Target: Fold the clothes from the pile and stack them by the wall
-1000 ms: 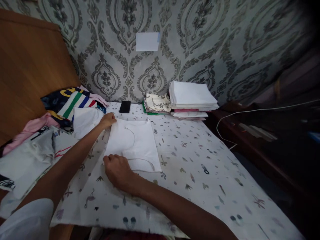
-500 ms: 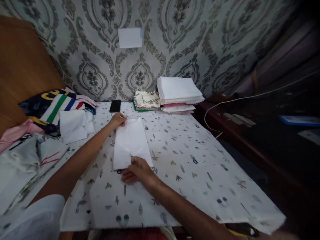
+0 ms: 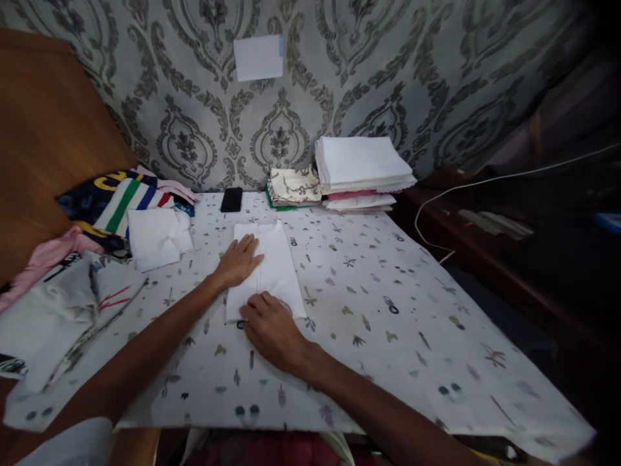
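A folded white cloth (image 3: pixel 279 262), perhaps a garment, lies flat on the patterned tablecloth (image 3: pixel 349 349) in front of me. My left hand (image 3: pixel 239 260) rests palm down on its upper left part, fingers outstretched and thumb apart. On the lower edge of the same cloth lies my right hand (image 3: pixel 274 330), its fingers slightly bent and pressing on the fabric. Neither hand grips anything that I can see. Part of the cloth's near edge is hidden under the right hand.
At the back stand a stack of folded white cloths (image 3: pixel 363 162) and a lower patterned pile (image 3: pixel 294 186). A black phone (image 3: pixel 231 199) lies left of them. Loose clothes (image 3: pixel 129 207) and a white folded piece (image 3: pixel 158 239) crowd the left side. A white cable (image 3: pixel 478 183) hangs at right.
My left hand has come down from the cloth's top left corner and now lies flat on it. The right hand has turned from lifting the near edge to pressing on it.
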{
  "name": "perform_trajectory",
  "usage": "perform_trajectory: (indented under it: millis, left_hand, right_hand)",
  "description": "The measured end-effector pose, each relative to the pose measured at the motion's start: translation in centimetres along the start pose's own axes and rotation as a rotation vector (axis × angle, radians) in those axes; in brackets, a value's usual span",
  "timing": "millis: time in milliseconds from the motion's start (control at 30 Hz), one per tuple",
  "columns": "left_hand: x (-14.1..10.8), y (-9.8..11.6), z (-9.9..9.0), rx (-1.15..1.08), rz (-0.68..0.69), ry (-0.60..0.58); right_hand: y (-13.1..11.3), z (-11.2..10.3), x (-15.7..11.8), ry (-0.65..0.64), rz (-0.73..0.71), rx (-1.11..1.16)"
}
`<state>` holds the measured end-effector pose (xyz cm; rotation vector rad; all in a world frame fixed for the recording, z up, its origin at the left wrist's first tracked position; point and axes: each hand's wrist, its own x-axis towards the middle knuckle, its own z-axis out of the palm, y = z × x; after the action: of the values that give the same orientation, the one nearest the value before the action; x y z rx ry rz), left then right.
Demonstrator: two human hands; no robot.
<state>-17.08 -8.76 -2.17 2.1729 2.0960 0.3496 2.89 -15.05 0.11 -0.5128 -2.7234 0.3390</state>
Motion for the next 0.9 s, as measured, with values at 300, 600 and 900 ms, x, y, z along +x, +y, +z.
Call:
perform_trajectory:
  millis: [300,600,900]
  left_hand:
    - [-5.5,2.0,-0.9,-0.037,0.08,-0.027]
    - [-9.2,3.4,-0.2,-0.087,0.14,-0.082]
    - [-0.7,-4.3,-3.0,-0.281,-0.205,0.16]
  right_hand:
    - [1.8,-1.3,-2.5,0.17,-0.019,0.231]
    - [4.1,-1.6,-3.6,0.319,0.089,0.298]
    - [6.9,-2.5,-0.8,0.293,0.158,0.248]
